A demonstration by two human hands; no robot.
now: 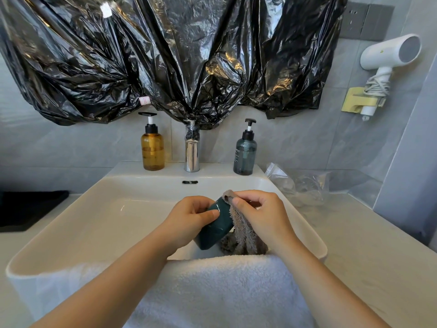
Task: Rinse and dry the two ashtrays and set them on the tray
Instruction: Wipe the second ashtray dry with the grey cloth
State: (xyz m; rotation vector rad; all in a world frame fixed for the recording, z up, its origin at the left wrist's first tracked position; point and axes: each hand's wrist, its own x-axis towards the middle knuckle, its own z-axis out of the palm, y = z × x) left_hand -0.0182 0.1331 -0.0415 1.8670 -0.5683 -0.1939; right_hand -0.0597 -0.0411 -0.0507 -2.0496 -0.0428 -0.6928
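Note:
Over the white sink (71, 221), my left hand (189, 215) grips a dark green ashtray (214, 229), tilted on its side with its round wall toward me. My right hand (260, 211) holds a grey fluffy cloth (243, 230) and presses it against the ashtray's rim; the rest of the cloth hangs down into the basin. The ashtray's inside is hidden by the cloth and my fingers. A black tray (28, 209) lies on the counter at the left edge. I see only one ashtray.
A chrome tap (192, 152) stands behind the basin between an amber pump bottle (152, 147) and a blue-grey pump bottle (245, 153). A white towel (212, 292) drapes over the sink's front edge. A clear plastic bag (300, 183) lies on the right counter. A black plastic sheet (165, 55) covers the mirror.

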